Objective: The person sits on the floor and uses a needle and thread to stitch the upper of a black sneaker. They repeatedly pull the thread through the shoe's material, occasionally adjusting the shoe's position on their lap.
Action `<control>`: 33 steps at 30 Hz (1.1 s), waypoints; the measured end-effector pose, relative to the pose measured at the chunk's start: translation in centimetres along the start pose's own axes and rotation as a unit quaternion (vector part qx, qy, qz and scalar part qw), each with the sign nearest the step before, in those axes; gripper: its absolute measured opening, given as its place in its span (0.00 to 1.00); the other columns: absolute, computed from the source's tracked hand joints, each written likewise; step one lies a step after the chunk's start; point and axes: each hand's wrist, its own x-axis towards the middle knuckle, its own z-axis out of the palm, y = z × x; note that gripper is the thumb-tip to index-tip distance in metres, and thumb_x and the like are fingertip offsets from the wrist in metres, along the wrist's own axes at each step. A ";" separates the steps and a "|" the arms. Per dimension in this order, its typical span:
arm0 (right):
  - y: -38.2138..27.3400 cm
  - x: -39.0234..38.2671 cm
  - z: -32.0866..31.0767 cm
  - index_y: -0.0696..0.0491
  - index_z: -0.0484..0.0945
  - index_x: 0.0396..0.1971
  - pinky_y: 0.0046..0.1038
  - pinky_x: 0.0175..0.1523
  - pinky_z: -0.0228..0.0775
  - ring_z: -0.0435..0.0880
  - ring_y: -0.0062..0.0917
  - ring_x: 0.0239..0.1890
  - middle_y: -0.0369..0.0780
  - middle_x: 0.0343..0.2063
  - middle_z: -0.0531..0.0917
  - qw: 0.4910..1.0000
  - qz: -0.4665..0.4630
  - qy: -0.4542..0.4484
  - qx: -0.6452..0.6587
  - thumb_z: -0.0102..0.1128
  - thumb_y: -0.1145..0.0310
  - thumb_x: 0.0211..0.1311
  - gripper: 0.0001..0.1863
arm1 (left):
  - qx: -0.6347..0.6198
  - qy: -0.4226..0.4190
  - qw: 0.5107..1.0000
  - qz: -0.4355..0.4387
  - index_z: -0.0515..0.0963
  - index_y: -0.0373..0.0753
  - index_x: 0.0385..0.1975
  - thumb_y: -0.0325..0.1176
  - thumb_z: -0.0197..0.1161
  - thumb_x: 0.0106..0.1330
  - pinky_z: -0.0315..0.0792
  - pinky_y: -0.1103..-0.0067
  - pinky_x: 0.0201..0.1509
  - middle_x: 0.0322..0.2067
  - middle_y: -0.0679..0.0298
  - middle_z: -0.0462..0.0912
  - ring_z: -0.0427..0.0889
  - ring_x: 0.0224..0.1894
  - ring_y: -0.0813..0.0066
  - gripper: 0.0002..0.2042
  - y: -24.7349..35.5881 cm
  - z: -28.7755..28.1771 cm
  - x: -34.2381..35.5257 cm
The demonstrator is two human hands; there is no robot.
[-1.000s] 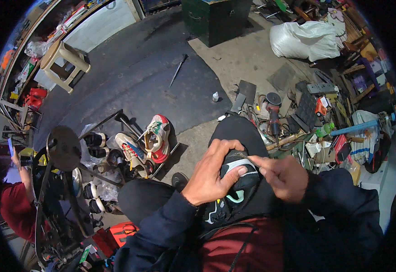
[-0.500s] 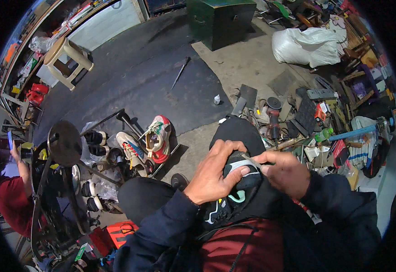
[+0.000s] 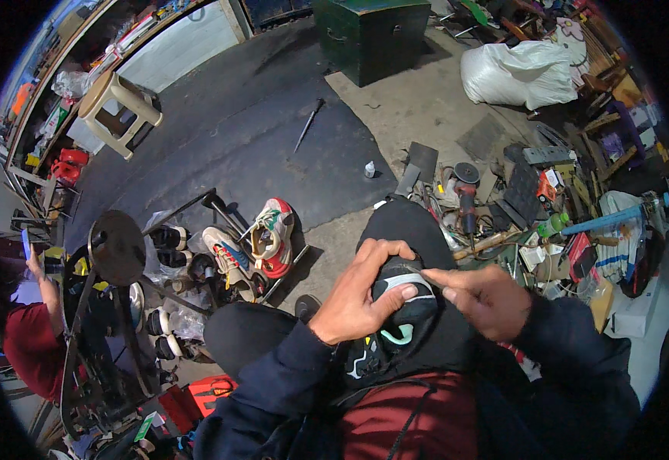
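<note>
A black shoe (image 3: 414, 310) with a pale grey-white band and mint and yellow details lies across my lap, its toe end up. My left hand (image 3: 367, 295) is closed round its side, with the thumb pressed on the white band and the fingers over the far edge. At the shoe's right edge, my right hand (image 3: 489, 299) is closed in a pinch, the index finger pointing left. A slim tool (image 3: 425, 274) seems to stick out from these fingers toward the band; its kind is too small to tell, and most of it is hidden.
Beige-and-red sneakers (image 3: 273, 238) rest on a metal stand to the left, near a round-topped iron frame (image 3: 116, 247). An angle grinder (image 3: 466, 195) lies among tools at right. Farther off are a green chest (image 3: 373, 42), a white sack (image 3: 518, 75) and a stool (image 3: 120, 111). Another person (image 3: 32, 337) sits at left.
My right hand has drawn slightly down and right, away from the band. The shoe's toe shows more fully, while my left hand keeps its hold. The whole view has shifted slightly.
</note>
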 end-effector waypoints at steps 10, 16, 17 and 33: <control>0.3 0.9 0.7 0.56 0.78 0.66 0.30 0.32 0.72 0.81 0.23 0.24 0.38 0.24 0.84 0.990 0.103 -0.010 0.096 0.53 0.74 0.73 0.23 | 0.031 0.008 0.999 -0.022 0.74 0.43 0.59 0.41 0.70 0.69 0.72 0.65 0.59 0.49 0.54 0.74 0.78 0.53 0.50 0.22 -0.1 -0.2 -0.2; 0.5 -1.6 3.3 0.53 0.79 0.66 0.32 0.28 0.68 0.80 0.31 0.20 0.47 0.24 0.82 0.992 0.081 0.053 -0.075 0.57 0.79 0.69 0.25 | -0.015 -0.004 0.999 -0.039 0.73 0.36 0.58 0.41 0.67 0.71 0.66 0.69 0.67 0.52 0.55 0.75 0.75 0.59 0.57 0.22 -0.3 -0.5 -0.2; 0.4 -1.7 3.4 0.53 0.79 0.66 0.31 0.28 0.68 0.79 0.30 0.20 0.46 0.24 0.82 0.990 0.090 0.051 -0.094 0.57 0.80 0.69 0.25 | -0.013 -0.006 0.999 -0.043 0.73 0.36 0.59 0.40 0.67 0.71 0.66 0.69 0.67 0.52 0.55 0.75 0.75 0.59 0.57 0.22 -0.3 -0.5 -0.3; -0.8 1.0 0.5 0.54 0.79 0.39 0.25 0.24 0.56 0.68 0.17 0.18 0.30 0.17 0.72 0.914 0.349 -0.031 0.206 0.56 0.65 0.77 0.08 | 0.008 0.014 0.999 -0.046 0.73 0.38 0.58 0.35 0.68 0.68 0.68 0.69 0.66 0.52 0.55 0.76 0.76 0.58 0.55 0.21 0.1 -0.2 -0.4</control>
